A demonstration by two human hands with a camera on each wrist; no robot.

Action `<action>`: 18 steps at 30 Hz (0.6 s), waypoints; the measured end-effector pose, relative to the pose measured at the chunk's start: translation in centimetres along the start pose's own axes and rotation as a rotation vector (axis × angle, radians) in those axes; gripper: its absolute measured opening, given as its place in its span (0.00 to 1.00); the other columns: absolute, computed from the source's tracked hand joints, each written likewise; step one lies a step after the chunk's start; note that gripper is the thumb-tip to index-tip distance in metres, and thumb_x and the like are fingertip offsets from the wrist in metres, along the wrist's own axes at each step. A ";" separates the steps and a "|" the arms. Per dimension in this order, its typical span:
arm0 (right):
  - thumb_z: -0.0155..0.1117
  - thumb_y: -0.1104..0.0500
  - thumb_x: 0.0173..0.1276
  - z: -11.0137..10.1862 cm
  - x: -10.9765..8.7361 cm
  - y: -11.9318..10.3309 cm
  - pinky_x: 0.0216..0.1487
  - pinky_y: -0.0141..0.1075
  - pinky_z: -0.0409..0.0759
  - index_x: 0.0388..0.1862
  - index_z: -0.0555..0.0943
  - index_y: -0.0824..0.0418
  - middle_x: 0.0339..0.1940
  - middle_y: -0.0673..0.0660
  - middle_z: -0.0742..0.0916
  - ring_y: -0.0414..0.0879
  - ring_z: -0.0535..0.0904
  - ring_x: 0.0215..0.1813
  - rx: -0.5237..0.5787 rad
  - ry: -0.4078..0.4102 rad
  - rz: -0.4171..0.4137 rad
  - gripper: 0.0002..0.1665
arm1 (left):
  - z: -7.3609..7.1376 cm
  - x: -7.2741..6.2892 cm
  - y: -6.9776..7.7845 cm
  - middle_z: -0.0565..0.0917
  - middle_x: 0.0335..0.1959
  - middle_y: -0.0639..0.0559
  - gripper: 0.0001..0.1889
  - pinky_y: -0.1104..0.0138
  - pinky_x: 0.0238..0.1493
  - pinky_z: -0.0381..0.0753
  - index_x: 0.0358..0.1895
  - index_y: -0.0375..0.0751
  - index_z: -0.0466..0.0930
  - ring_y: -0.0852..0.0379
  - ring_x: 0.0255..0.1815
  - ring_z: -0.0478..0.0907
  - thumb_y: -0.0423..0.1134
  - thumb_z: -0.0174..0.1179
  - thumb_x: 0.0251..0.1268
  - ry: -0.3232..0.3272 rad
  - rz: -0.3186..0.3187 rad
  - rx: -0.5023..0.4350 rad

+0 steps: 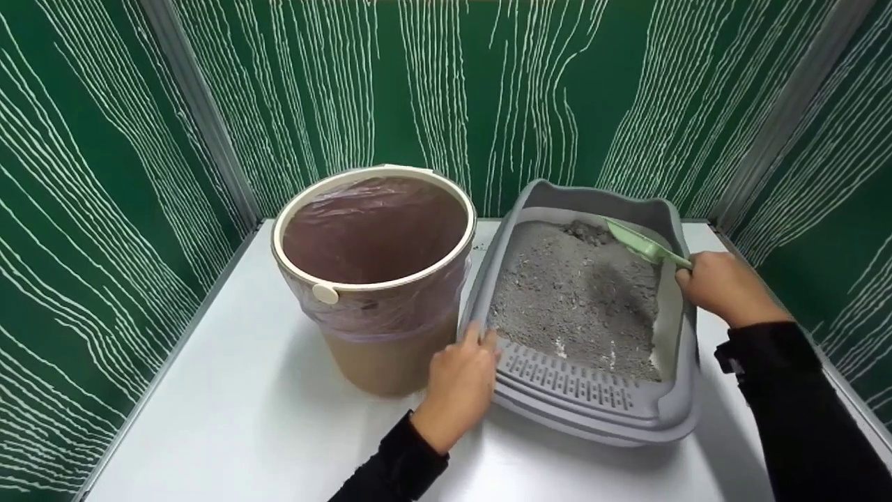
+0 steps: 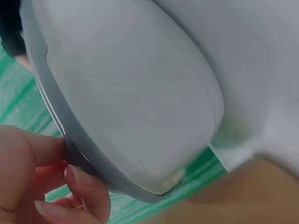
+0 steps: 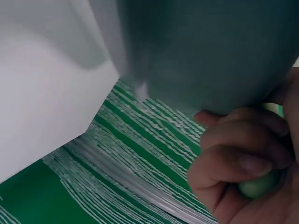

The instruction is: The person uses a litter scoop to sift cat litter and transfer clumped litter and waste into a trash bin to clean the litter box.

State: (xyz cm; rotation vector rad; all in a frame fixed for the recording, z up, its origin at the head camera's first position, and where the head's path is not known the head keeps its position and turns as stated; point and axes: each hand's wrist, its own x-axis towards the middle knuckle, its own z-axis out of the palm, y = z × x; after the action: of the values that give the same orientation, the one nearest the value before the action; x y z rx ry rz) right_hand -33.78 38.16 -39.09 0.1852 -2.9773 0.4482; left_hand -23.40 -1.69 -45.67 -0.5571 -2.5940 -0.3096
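A grey litter box (image 1: pixel 582 422) filled with grey cat litter (image 1: pixel 550 300) is on the right of the white table. My left hand (image 1: pixel 460 387) grips its rim at the near left corner; thumb and fingers pinch the edge in the left wrist view. With my right hand (image 1: pixel 728 289) I hold a light green litter scoop (image 1: pixel 635 240) by its handle, over the box's right rim. The scoop's head lies at the far side of the litter, beside a darker clumpy patch (image 1: pixel 585 232). In the right wrist view, fingers curl round the handle's rounded end (image 3: pixel 257 185).
A brown bin (image 1: pixel 390 366) with a cream rim and a clear plastic liner (image 1: pixel 380 317) stands directly left of the box. Green panels (image 1: pixel 334 90) with white wavy lines enclose the white table (image 1: pixel 209 418) at the back and both sides.
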 end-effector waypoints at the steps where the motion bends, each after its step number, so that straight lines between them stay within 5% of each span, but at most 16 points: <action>1: 0.50 0.60 0.73 0.2 -0.4 -0.3 0.27 0.46 0.65 0.20 0.67 0.59 0.21 0.60 0.74 0.54 0.69 0.23 0.002 0.020 0.014 0.17 | 0.0 0.1 -0.3 0.86 0.50 0.46 0.18 0.64 0.21 0.80 0.61 0.39 0.87 0.54 0.20 0.81 0.43 0.67 0.74 0.011 -0.012 0.005; 8: 0.52 0.63 0.71 1.4 -3.1 -2.3 0.25 0.59 0.69 0.15 0.67 0.61 0.19 0.69 0.77 0.61 0.72 0.21 0.002 0.185 0.066 0.22 | 0.5 1.3 -0.7 0.88 0.47 0.45 0.19 0.63 0.22 0.84 0.57 0.36 0.88 0.53 0.22 0.85 0.26 0.71 0.61 0.066 -0.060 0.131; 18: 0.50 0.66 0.71 3.1 -6.0 -5.5 0.17 0.66 0.70 0.13 0.72 0.70 0.20 0.82 0.79 0.76 0.77 0.19 0.025 0.363 0.126 0.24 | 1.6 2.8 -2.1 0.88 0.41 0.43 0.16 0.62 0.24 0.86 0.54 0.32 0.87 0.50 0.23 0.87 0.24 0.69 0.61 0.200 -0.113 0.175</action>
State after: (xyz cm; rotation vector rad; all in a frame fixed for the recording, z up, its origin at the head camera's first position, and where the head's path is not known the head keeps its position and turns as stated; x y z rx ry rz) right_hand -27.48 32.62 -41.34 -0.0761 -2.6355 0.4757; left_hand -27.21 -2.11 -45.97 -0.3027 -2.4323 -0.1624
